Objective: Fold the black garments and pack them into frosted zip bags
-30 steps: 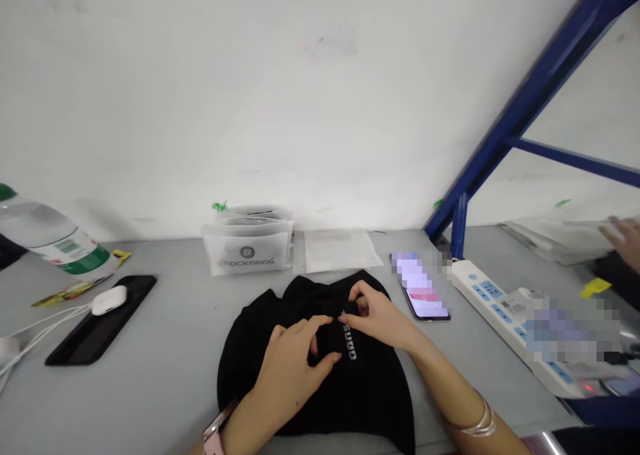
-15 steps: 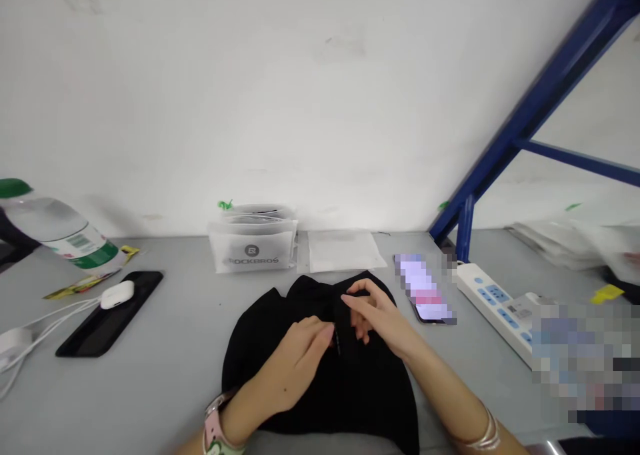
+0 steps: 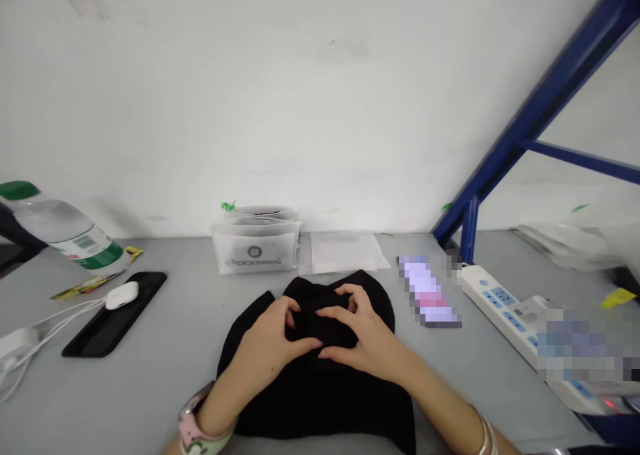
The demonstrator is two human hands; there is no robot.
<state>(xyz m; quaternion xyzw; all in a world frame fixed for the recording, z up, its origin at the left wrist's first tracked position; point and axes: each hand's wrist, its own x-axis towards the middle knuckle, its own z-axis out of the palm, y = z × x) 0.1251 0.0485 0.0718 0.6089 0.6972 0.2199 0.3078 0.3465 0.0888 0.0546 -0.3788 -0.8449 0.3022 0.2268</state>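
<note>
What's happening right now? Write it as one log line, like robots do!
left hand: on black cloth | right hand: on black cloth | white earbud case: on dark phone

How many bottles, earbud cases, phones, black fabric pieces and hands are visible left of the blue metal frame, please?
Green-capped plastic bottle: 1
White plastic earbud case: 1
Flat black phone, lit-screen phone: 2
Black fabric piece: 1
Left hand, right hand: 2
Total: 7
</note>
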